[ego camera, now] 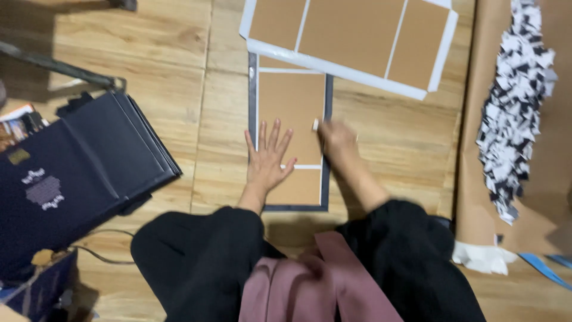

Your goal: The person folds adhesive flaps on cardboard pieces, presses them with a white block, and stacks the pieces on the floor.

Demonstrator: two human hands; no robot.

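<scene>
Wooden floor (149,77) carries a stack of dark folded boxes (89,161) at left and a white-edged brown sheet (351,36) at top. Dark-bordered brown board (292,101) lies centre. Left hand (268,161) flat on it, fingers spread, holding nothing. Right hand (336,138), blurred, pinches a small white piece (315,124) at the board's right edge.

Box-making workshop (cardboard panels (292,110), offcuts (515,107))

Left hand (268,158) flat on brown board (292,110), right hand (336,138) blurred — dark folders (89,161) left
</scene>
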